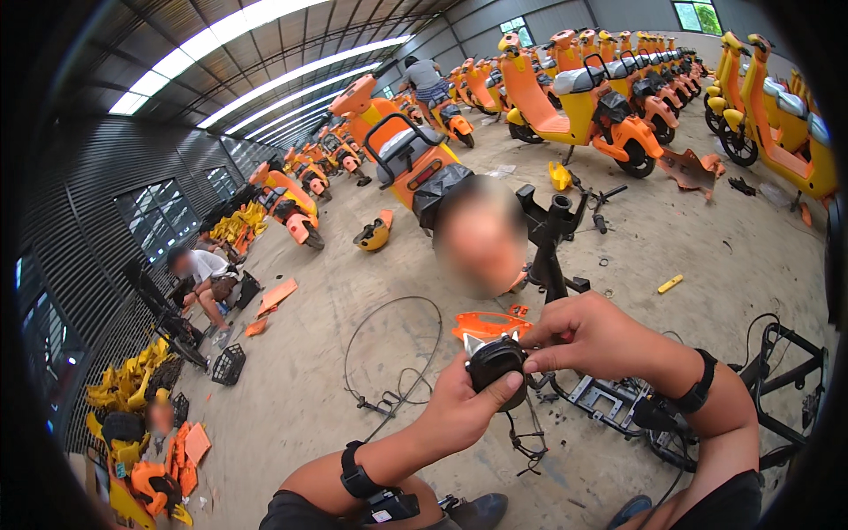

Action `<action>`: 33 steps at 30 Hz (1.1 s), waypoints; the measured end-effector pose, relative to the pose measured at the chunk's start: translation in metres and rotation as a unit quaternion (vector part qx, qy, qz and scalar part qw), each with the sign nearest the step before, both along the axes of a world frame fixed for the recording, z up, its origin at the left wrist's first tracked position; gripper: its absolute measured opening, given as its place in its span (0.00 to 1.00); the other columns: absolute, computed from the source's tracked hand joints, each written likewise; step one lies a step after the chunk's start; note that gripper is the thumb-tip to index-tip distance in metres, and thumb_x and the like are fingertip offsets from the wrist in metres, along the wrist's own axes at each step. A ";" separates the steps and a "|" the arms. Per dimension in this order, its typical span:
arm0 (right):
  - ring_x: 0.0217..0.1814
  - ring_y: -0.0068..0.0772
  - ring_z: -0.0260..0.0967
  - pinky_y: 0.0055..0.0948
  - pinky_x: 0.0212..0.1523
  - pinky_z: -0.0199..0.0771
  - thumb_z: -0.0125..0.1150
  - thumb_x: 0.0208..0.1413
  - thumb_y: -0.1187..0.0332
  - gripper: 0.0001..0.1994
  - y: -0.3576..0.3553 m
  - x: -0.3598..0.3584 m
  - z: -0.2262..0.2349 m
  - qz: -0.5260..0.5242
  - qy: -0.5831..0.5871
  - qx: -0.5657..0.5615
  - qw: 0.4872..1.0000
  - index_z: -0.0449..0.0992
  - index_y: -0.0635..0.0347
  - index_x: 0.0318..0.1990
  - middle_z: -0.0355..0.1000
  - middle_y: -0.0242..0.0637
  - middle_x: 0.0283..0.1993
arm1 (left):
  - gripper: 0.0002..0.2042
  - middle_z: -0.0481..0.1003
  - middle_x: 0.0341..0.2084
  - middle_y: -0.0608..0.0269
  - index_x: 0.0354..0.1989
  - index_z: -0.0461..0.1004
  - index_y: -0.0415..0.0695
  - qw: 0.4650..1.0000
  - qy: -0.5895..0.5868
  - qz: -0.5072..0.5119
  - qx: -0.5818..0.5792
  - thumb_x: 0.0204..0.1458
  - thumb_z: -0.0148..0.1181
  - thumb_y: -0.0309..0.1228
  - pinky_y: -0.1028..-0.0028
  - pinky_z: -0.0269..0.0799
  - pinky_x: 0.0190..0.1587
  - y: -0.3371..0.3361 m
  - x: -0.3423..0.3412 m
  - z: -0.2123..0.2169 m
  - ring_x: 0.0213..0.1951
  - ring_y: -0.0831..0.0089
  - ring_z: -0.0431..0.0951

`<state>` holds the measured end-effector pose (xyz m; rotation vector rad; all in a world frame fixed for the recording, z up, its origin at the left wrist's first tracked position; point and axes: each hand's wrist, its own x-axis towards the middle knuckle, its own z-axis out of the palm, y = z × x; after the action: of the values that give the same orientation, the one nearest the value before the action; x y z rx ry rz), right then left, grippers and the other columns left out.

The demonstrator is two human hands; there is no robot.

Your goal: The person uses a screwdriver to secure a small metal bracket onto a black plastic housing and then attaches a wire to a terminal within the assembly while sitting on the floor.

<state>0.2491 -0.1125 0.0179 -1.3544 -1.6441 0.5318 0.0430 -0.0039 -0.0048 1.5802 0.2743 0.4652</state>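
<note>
Both hands meet at chest height over the concrete floor (291, 371). The left hand (459, 408), palm up with forearm rising from below, cups a small round black plastic lamp housing with trailing wires (495, 362). The right hand (587, 336), wrist bent inward, pinches its upper edge with thumb and forefinger. A stripped black scooter frame (552, 238) stands just behind.

1. It was a large workshop shed with a corrugated metal roof (265, 53) and a bare concrete floor (291, 353).
2. Rows of orange and yellow scooters (574, 97) filled it.
3. Loose body panels (168, 459) and a stripped black frame (618, 397) lay about.
</note>
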 end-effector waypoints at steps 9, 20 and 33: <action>0.30 0.20 0.67 0.25 0.32 0.67 0.73 0.53 0.65 0.11 0.007 -0.005 -0.015 -0.001 0.100 -0.053 0.994 0.84 0.61 0.39 0.74 0.30 0.29 | 0.17 0.76 0.42 0.66 0.52 0.70 0.39 0.999 0.035 0.012 0.021 0.61 0.62 0.36 0.75 0.73 0.46 0.009 -0.002 0.000 0.43 0.79 0.75; 0.29 0.15 0.68 0.20 0.30 0.67 0.72 0.54 0.69 0.09 0.010 0.001 -0.009 -0.004 0.119 -0.044 0.992 0.84 0.63 0.39 0.77 0.28 0.29 | 0.31 0.76 0.46 0.65 0.71 0.54 0.41 0.998 -0.003 -0.032 -0.057 0.64 0.58 0.37 0.74 0.72 0.53 0.005 0.010 0.014 0.48 0.77 0.76; 0.27 0.13 0.64 0.19 0.26 0.62 0.73 0.53 0.63 0.14 0.025 0.001 -0.028 0.071 0.259 -0.167 0.949 0.76 0.62 0.36 0.75 0.27 0.29 | 0.21 0.75 0.49 0.59 0.57 0.67 0.38 0.992 -0.033 -0.052 -0.108 0.59 0.64 0.31 0.70 0.74 0.52 0.010 0.010 0.012 0.46 0.72 0.77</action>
<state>0.2499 -0.0874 -0.0099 -1.1958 -1.2518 1.1884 0.0530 0.0060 0.0072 1.3588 0.1837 0.3927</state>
